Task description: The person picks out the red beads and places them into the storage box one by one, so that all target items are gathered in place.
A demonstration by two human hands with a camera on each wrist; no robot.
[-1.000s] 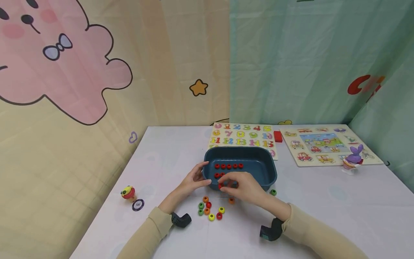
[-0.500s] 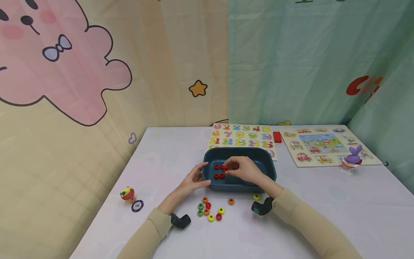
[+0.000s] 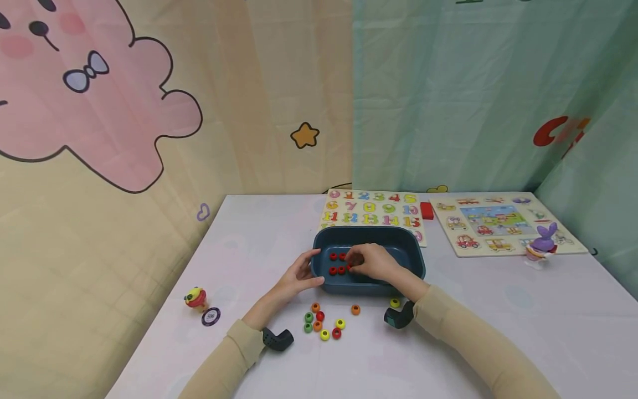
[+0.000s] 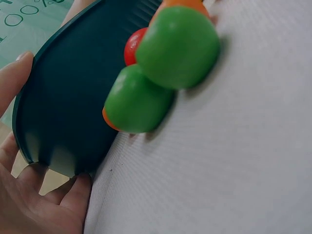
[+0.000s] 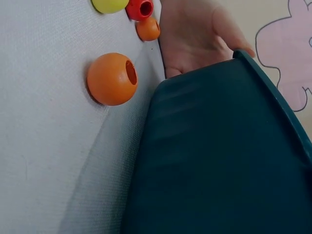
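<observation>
A dark blue plastic bin stands mid-table with red beads set in two rows on its floor. My left hand grips the bin's left end; in the left wrist view the thumb is at the rim and the fingertips meet the outer wall. Inside the bin, my right hand pinches a red bead at the right end of the front row. That hand hides the right part of the back row. The right wrist view shows the bin's outer wall, which hides the right fingers.
In front of the bin lie loose green, orange, yellow and red beads. A number board lies behind it, a picture puzzle to the right. A toy figure and a chip are at left.
My right hand has moved from over the bin's near edge into it with the red bead, then slightly down to the front row. My left hand has stayed on the bin.
</observation>
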